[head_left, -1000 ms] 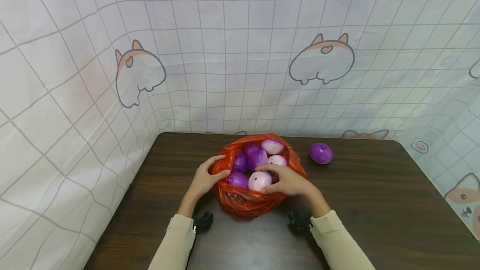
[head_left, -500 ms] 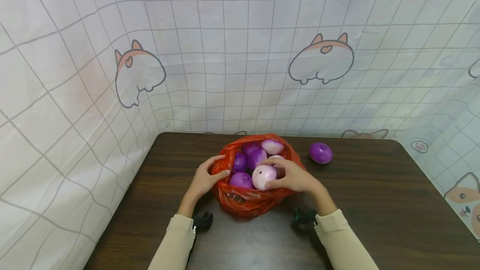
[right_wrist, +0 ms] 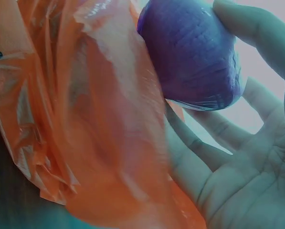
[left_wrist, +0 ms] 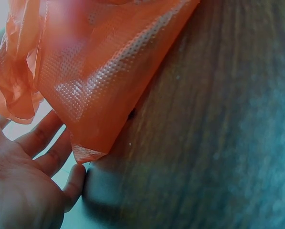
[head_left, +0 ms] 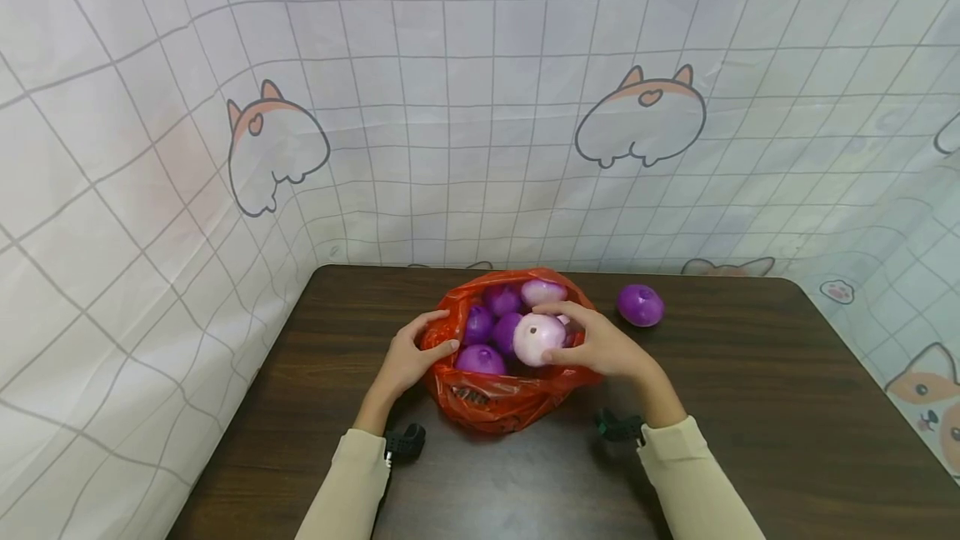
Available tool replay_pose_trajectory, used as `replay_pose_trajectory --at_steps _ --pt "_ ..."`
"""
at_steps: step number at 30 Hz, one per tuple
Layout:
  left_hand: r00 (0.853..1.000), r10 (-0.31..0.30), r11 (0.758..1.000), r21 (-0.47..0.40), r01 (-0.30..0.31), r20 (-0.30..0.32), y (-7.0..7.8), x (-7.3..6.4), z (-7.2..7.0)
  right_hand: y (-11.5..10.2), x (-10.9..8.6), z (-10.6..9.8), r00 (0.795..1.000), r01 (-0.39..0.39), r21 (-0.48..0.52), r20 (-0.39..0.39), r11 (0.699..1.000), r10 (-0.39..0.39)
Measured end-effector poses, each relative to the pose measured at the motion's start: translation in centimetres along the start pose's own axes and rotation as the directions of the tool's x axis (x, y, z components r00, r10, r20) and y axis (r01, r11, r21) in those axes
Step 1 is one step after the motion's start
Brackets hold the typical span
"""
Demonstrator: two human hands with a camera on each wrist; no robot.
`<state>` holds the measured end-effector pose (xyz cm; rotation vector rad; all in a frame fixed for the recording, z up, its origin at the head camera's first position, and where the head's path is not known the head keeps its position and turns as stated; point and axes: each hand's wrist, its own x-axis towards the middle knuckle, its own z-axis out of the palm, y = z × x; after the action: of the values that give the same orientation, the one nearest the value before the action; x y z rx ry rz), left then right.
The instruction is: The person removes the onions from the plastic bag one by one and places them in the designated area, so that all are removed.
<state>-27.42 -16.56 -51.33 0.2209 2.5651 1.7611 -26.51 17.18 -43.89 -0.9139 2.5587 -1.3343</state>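
Over the crinkly orange plastic bag (head_left: 495,394) on the bench, the right hand (head_left: 600,348) is gripping a smooth, light-looking pale-pink rounded onion-shaped ball (head_left: 538,338) around its middle; the left hand (head_left: 408,361) is pinching the thin, floppy rim.

Right hand (head_left: 600,348) grips pale onion (head_left: 538,339) above orange bag (head_left: 495,394).

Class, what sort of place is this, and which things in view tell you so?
Probably a staged recording booth, not a kitchen: a dark table walled in by a cartoon-print sheet, with only an orange bag of onions on it.
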Motion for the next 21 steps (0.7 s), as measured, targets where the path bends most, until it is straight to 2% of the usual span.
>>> replay_pose_trajectory --at_steps 6,14,21 --pt "1.0 -0.003 1.0 -0.003 0.003 0.001 -0.1 0.0 0.0 0.2 -0.3 -0.8 0.999 0.023 0.031 -0.027 0.999 -0.022" --pt "1.0 0.0 1.0 -0.012 0.0 -0.001 -0.1 0.0 0.1 0.4 -0.6 -1.6 0.998 -0.01 0.124 -0.063 0.992 0.018" --pt "1.0 0.003 1.0 -0.016 -0.003 0.011 0.0 -0.1 -0.1 0.1 -1.0 -2.4 0.993 -0.023 0.153 -0.111 0.988 0.04"
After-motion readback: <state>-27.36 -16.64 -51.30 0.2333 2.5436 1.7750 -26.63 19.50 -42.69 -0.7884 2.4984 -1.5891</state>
